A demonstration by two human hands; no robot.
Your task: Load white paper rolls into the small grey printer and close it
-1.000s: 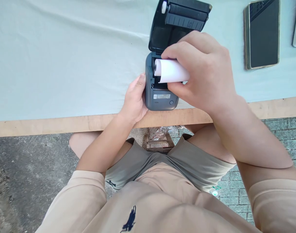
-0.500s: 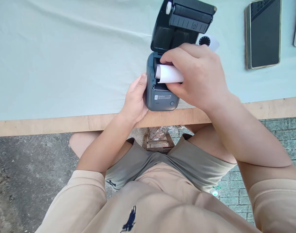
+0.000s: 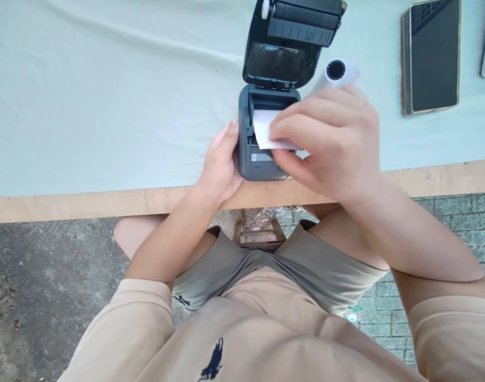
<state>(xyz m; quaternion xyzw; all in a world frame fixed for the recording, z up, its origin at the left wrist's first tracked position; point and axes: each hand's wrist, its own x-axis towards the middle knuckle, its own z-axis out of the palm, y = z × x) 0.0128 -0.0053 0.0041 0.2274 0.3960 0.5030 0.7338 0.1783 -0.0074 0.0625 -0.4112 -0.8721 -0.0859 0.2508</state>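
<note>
left hand (image 3: 221, 162): wrapped on the left side of the printer (image 3: 262, 163), thumb along its wall, holding it steady; same spot as a second ago.
right hand (image 3: 330, 143): thumb and fingers pinched on the paper strip (image 3: 262, 127); it has come toward the table's near edge.
paper strip: flat white end lying out of the open bay and over the printer's front lip.
change: a second ago the right hand held a whole white roll above the bay, then lowered it in; now no rolled shape shows, only the flat end.
roll itself: hidden under the right hand and the bay wall, cannot tell how it sits.
reading: probably the roll is seated and its loose end is drawn forward.
lid (image 3: 282, 53): open, tipped back away from the person.
printer place: on the cloth (image 3: 107, 106), close to the wooden table edge (image 3: 107, 204).
spare roll (image 3: 337, 71): on the cloth just behind the right hand, dark core facing the camera, untouched.
phone (image 3: 429, 55): far right, lying flat, well apart.
</note>
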